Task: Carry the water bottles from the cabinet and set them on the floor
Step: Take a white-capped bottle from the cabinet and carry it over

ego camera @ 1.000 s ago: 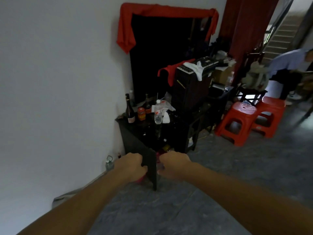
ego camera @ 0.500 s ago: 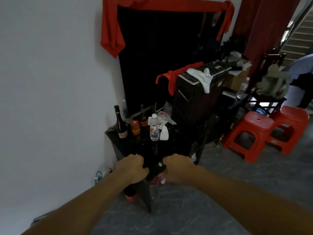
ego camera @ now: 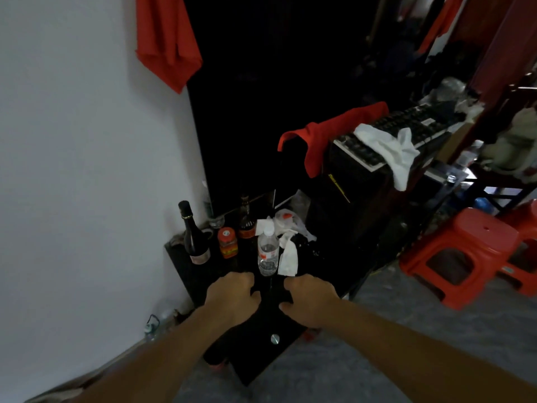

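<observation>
A clear water bottle (ego camera: 268, 253) with a white cap stands upright on top of the low black cabinet (ego camera: 186, 266) by the wall. My left hand (ego camera: 232, 295) and my right hand (ego camera: 309, 301) are side by side just in front of the bottle. Their fingers curl over the top edge of the black cabinet door (ego camera: 261, 350), which has a round metal knob (ego camera: 274, 338). The dark inside of the cabinet is hidden, apart from a red shape (ego camera: 216, 365) low beside the door.
A dark wine bottle (ego camera: 193, 237), a red-lidded jar (ego camera: 228, 242), a brown bottle (ego camera: 246, 221) and crumpled tissue (ego camera: 287, 254) share the cabinet top. A clear bottle (ego camera: 152, 327) lies by the wall. Red stools (ego camera: 462, 251) stand right; grey floor (ego camera: 363, 359) spreads in front.
My view has moved closer to and above the cabinet. Both hands have risen from low on the door to its top edge, and the door has swung so its knob faces me.
</observation>
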Motion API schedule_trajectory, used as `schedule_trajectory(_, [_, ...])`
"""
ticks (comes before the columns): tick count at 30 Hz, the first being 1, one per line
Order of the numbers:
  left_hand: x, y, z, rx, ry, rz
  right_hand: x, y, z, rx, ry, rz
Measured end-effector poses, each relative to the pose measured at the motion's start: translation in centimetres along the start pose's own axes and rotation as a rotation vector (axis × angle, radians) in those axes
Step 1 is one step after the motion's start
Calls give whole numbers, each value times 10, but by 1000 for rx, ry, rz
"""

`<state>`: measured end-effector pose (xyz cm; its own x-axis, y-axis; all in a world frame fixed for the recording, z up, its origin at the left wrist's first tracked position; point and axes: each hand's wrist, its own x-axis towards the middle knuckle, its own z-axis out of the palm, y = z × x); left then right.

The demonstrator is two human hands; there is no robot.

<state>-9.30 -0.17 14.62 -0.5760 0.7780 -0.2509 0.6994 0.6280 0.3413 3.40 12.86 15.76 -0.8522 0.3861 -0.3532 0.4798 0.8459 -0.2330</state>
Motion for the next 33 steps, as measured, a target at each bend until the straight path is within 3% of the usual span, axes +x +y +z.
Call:
schedule_trajectory(5, [39, 6, 15, -365, 52, -185, 55, 25, 1, 52, 57, -16])
schedule_trajectory(11, [74, 1, 43, -479, 42, -320, 111, 52, 9, 92, 99, -111])
schedule_trajectory(15, [91, -3, 64, -658, 33, -484, 136, 59, 22, 106, 148, -66])
schedule_trajectory(19, [106, -1, 84, -1166, 47, -760, 161, 61, 38, 170, 213, 12])
schedule_trajectory(22, [115, 0, 90, -1402, 1, -893, 181, 59, 52, 271, 229, 41])
schedule_trajectory(26, [121, -9, 107, -1466, -12, -948, 200, 53, 66, 418, 337, 63])
schedule_trajectory(33, [120, -32, 112, -1469, -32, -990, 213, 48, 73, 428, 451, 60])
